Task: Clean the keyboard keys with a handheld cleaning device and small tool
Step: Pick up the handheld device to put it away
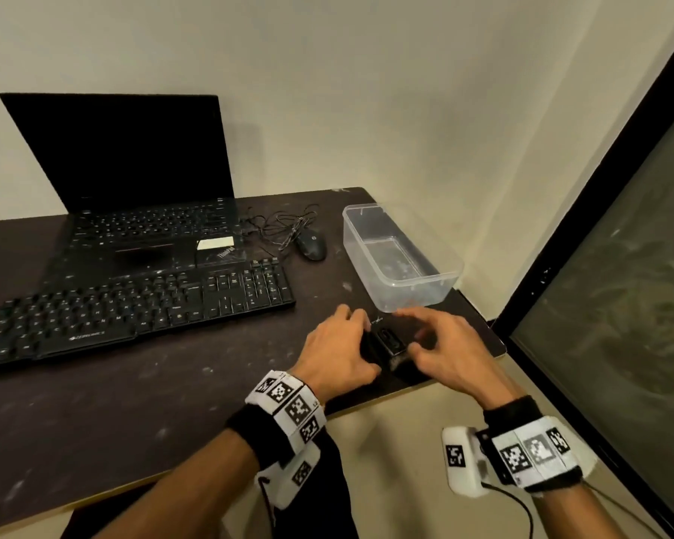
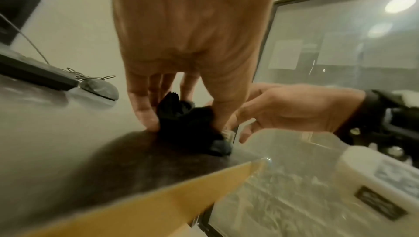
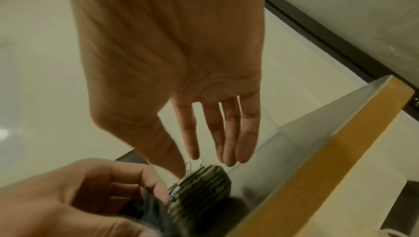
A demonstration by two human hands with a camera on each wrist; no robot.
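Note:
A small black handheld cleaning device (image 1: 390, 342) lies on the dark table's near right corner. My left hand (image 1: 360, 336) grips its left side, fingers and thumb curled round the body (image 2: 188, 122). My right hand (image 1: 436, 336) hovers over its right end with fingers straight and spread. Only the thumb touches the ribbed end (image 3: 201, 187). The black external keyboard (image 1: 133, 309) lies to the left, away from both hands. I cannot make out a separate small tool.
A black laptop (image 1: 133, 188) stands open behind the keyboard. A wired mouse (image 1: 312, 245) and its tangled cable lie beside it. A clear plastic container (image 1: 413, 293) sits just beyond my hands. The table edge (image 1: 425, 387) and a dark-framed glass panel (image 1: 600, 305) are close on the right.

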